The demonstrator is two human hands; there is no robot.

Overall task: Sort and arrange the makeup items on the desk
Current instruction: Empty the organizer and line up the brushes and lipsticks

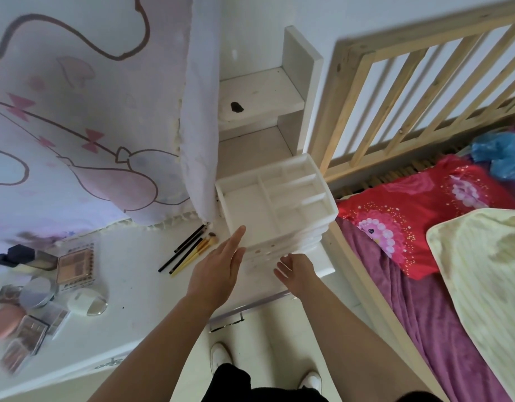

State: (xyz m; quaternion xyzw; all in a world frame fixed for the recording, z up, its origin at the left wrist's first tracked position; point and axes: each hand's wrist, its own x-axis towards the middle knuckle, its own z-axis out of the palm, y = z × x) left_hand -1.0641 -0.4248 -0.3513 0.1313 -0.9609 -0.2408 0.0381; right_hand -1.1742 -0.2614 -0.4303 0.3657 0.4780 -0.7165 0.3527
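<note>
Both hands, left (pixel 218 268) flat and wide, right (pixel 297 269) loosely curled, grip nothing and reach toward the empty white organizer (pixel 275 203) at the counter (pixel 140 288) edge, apparently to position it; makeup (pixel 44 288) lies unsorted, well left.

Most of the open room is the bare middle of the white desk (pixel 140 274), between the pile of compacts and palettes (pixel 33 288) on the left and the white organizer (pixel 276 198) at the right end. The brushes and pencils (pixel 189 250) lie fanned across that lane, just left of the organizer. A draped cartoon blanket (pixel 91 111) walls off the back. On the right, the wooden bed rail (pixel 366 285) seems to sit close to the desk edge, though it's blurry.
</note>
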